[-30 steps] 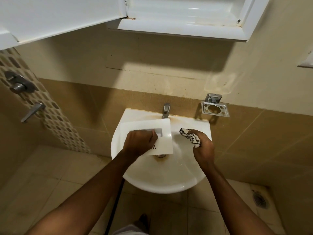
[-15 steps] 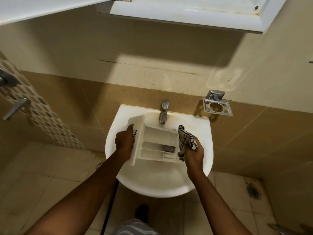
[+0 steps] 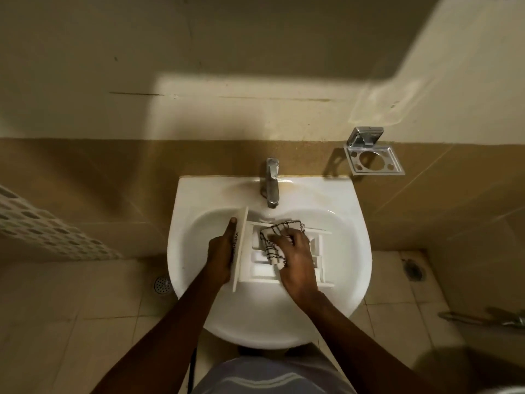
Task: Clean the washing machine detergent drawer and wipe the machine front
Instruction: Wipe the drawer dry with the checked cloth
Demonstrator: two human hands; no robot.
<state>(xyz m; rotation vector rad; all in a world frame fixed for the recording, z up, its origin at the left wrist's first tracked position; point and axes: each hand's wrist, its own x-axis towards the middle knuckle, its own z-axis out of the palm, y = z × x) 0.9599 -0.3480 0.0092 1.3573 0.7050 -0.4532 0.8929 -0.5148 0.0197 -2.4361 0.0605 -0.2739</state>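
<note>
While left hand (image 3: 220,258) steadies, white compartmented drawer (image 3: 257,270) open-side up.

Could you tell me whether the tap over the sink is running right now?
It looks off: no stream shows under the tap, though the cloth and drawer sit below it.

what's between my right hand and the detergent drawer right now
In the head view, a black-and-white checked cloth lies under the right hand, pressed into the drawer compartments.

White sink (image 3: 349,223) with chrome tap (image 3: 272,182); metal holder (image 3: 373,157) on wall.
</note>
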